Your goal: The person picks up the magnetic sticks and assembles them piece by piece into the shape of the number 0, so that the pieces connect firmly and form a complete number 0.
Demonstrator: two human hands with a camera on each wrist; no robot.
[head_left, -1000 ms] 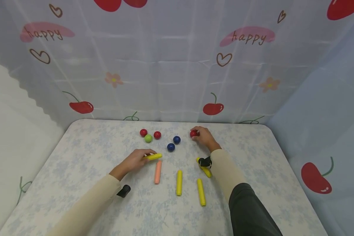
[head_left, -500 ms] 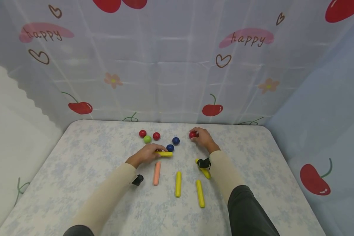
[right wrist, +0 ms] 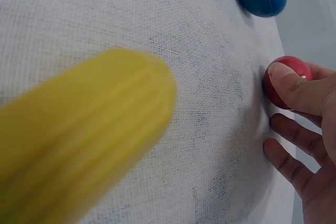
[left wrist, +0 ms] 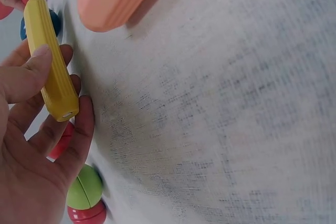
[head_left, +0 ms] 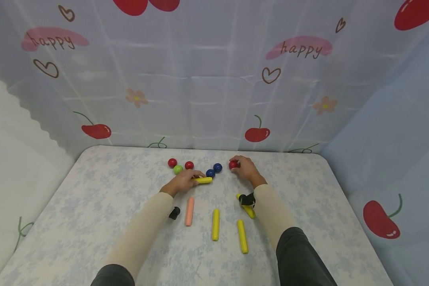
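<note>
My left hand [head_left: 183,182] holds a yellow fluted stick [head_left: 204,180] between thumb and fingers, its free end pointing right. In the left wrist view the thumb lies along this yellow stick [left wrist: 50,61]. Right at the stick's far side sits a blue ball [head_left: 210,173], with a second blue ball [head_left: 217,167] beside it. At the back of the table my right hand [head_left: 248,170] pinches a red ball [head_left: 232,165]. The right wrist view shows the thumb on that red ball [right wrist: 283,90], the other fingers spread toward the cloth.
Left of the blue balls stand two red balls [head_left: 172,163] and a green ball [head_left: 178,169]. Toward the front lie an orange stick [head_left: 189,211] and yellow sticks [head_left: 215,225], one partly under the right wrist camera [head_left: 247,199]. A printed curtain [head_left: 200,99] hangs behind the table.
My left hand has carried the yellow stick right and farther back. Both blue balls have shifted right and away, toward the red ball. The right hand has stayed in place on its ball.
</note>
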